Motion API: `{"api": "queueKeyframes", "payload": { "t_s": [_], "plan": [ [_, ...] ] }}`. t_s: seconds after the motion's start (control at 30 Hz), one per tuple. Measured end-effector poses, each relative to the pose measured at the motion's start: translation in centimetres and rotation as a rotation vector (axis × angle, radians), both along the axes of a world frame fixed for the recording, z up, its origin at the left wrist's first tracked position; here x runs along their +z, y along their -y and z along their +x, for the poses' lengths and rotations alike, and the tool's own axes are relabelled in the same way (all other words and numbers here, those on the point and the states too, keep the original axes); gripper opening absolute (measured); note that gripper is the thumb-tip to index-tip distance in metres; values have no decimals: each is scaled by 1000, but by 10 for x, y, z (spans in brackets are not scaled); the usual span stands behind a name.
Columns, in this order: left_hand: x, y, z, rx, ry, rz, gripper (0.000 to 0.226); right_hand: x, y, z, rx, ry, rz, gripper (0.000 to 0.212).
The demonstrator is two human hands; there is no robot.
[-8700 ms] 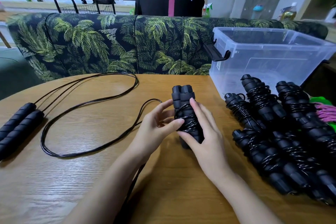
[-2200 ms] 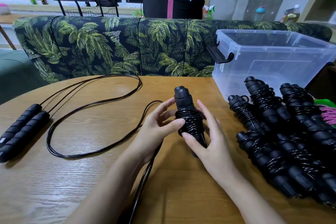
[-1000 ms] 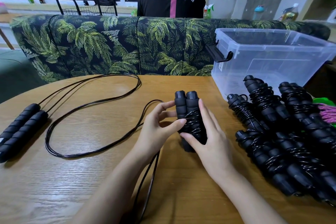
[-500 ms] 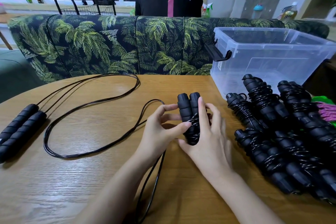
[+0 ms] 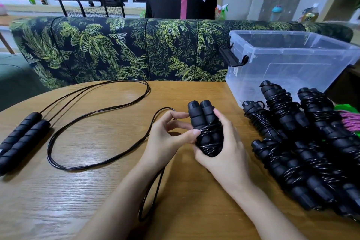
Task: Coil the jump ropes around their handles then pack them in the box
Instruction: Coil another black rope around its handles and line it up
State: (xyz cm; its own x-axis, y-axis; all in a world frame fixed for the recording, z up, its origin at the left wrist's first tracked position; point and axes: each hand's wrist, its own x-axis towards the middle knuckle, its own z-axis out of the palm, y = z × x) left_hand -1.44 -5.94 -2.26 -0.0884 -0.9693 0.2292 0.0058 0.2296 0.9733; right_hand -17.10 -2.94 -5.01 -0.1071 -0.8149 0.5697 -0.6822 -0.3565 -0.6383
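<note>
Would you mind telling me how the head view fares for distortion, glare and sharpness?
Head view: wide-angle distortion bows the sofa back and the table edge; a sheen lies at its lower left; glints streak the cord wound on the handles; the left hand and right hand look fairly sharp; the coiled ropes at right merge into darkness.

Handles (image 5: pixel 200 115) upright and side by side again, more cord (image 5: pixel 209 140) around them.

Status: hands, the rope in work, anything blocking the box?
Both hands on the handle pair: right hand grips, left hand pinches the coil. Loose cord left to wind. Box open, coiled ropes piled in front.
</note>
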Motion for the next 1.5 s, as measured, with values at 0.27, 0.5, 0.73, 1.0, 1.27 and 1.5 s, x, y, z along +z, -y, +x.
{"api": "queueKeyframes", "payload": {
  "t_s": [0.27, 0.5, 0.73, 1.0, 1.27, 1.5],
  "plan": [
    [-2, 0, -3, 26, 4, -10, 49, 6, -2, 3, -117, -252, 100, 105],
    [-6, 2, -3, -31, 70, -28, 46, 0, 2, -4, -114, -194, -1, 94],
    [-3, 3, 1, -79, 65, -48, 47, 0, 0, -3, -3, 182, 48, 86],
    [-2, 5, 5, -237, -65, 86, 71, 6, -5, 1, 147, 293, 1, 68],
    [-2, 4, 3, -219, -71, 102, 64, 4, -7, 5, 189, 163, 19, 80],
    [-5, 6, 4, -205, -12, 65, 79, -1, 0, 2, 188, 95, -43, 84]
  ]
}}
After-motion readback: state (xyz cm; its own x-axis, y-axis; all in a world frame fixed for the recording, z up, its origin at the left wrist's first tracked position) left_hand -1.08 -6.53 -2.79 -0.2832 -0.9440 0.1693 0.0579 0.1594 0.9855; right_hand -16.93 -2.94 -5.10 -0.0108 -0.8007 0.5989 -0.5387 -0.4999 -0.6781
